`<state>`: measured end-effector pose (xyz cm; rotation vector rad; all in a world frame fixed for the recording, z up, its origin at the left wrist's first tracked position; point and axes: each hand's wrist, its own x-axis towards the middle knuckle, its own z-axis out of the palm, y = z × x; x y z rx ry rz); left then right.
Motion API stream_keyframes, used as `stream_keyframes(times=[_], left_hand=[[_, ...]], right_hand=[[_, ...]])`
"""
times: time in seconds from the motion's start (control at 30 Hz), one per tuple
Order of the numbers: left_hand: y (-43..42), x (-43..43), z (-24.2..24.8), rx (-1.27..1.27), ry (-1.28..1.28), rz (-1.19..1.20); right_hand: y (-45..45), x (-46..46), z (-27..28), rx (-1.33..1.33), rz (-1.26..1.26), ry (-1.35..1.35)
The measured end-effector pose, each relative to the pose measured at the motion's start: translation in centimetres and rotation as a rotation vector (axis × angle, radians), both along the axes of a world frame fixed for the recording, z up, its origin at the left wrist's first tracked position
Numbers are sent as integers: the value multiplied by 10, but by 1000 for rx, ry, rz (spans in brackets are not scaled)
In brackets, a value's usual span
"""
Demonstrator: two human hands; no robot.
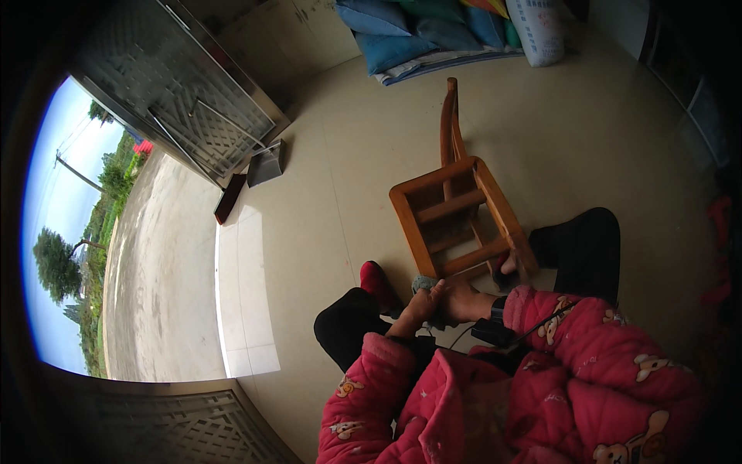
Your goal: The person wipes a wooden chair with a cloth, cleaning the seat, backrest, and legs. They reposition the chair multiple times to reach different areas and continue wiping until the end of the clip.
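Note:
Both my hands are close together at the near left corner of a wooden chair. A grey-green cloth is bunched at that corner, with my left hand closed on it. Beside it, my right hand has its fingers curled around the cloth's lower folds; the fingertips are hidden. The chair's square seat frame has an open middle, through which rungs show. Its narrow curved upright points away from me. My legs straddle the near side, and one red shoe shows left of the chair.
Left of me, a doorway opens onto a concrete yard. A metal dustpan and a broom lean by the metal door. Stacked blue sacks and a white sack stand at the back. Thin black cables hang near my wrists.

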<state>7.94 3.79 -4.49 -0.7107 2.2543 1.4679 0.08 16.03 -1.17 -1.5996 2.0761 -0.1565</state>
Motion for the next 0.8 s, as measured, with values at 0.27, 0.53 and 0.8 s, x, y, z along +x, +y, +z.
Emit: stream_keyframes(times=[0.27,0.53,0.8], left_hand=[[-22,-3,-1,-433,70,-221],[-35,4,5,-225,-99,-382],[-21,12,26,-167,-31,-281]], right_hand=[[11,-6,9,-166,-82,116],[16,10,-7,-274,-123,-40],[24,2,-9,-464,-161,-250]])
